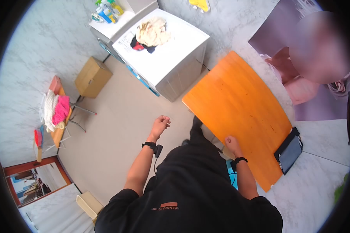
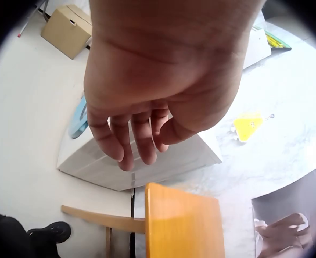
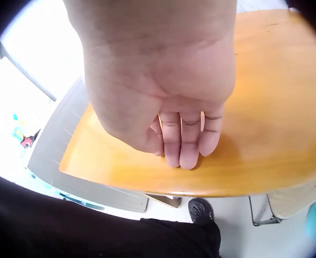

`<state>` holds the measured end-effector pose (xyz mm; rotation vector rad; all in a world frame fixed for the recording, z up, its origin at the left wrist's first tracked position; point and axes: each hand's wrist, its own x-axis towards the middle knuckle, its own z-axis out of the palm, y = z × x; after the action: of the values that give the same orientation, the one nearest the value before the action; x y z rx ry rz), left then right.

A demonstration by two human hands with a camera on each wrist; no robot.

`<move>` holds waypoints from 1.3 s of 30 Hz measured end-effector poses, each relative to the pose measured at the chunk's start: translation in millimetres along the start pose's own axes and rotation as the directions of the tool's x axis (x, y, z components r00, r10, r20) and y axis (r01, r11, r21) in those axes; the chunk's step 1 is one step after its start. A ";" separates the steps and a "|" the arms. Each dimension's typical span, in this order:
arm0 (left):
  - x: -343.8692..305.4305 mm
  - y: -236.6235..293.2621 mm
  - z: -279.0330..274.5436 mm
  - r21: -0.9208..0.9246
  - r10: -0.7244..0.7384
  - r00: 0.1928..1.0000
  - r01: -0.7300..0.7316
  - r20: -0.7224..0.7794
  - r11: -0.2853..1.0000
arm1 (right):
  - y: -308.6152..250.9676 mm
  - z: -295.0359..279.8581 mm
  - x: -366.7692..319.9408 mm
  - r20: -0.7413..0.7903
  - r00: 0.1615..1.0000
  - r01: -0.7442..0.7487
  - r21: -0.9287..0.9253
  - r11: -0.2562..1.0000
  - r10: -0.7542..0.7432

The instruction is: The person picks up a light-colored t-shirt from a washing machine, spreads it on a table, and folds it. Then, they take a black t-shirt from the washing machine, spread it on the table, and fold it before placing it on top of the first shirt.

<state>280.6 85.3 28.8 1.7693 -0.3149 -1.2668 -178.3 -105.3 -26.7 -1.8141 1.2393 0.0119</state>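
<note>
Right hand [image 1: 232,144], fingers curled under and gripping nothing, resting on near edge of orange table [image 1: 237,101]; left hand [image 1: 160,125] loosely curled, empty, in mid-air; beyond it, white machine [image 1: 171,58] bearing heaped clothes [image 1: 151,34], and closed cardboard box [image 1: 92,77] further left.

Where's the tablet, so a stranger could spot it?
Start at the orange table under the right hand. At its corner right of that hand is the tablet. It is the only dark, flat slab there.

Black shirt [image 1: 198,186]: txt approx "MENGPAIKTIME", upside down, under orange mark.
</note>
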 end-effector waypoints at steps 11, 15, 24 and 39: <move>106.7 149.0 -62.4 0.030 0.181 0.976 -0.179 -0.122 0.983 | -3.8 17.2 112.0 -0.075 0.995 -0.052 0.087 0.995 0.058; 169.6 191.1 -99.0 0.094 0.264 0.950 -0.251 -0.167 0.963 | 5.3 28.7 116.7 -0.103 0.994 -0.042 0.062 0.997 0.048; 351.1 325.0 -182.6 0.398 0.534 0.727 -0.378 -0.431 0.836 | -54.8 33.6 73.8 -0.189 0.917 -0.333 0.122 0.935 0.351; 349.7 494.8 -187.9 -0.021 0.697 0.663 -0.729 -0.273 0.684 | -152.3 53.2 18.6 -0.297 0.838 -0.399 0.237 0.886 0.457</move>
<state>734.8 -318.6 210.5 1.4292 -0.6934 -0.4704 -31.9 -70.7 34.7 -1.3943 1.8273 -0.1609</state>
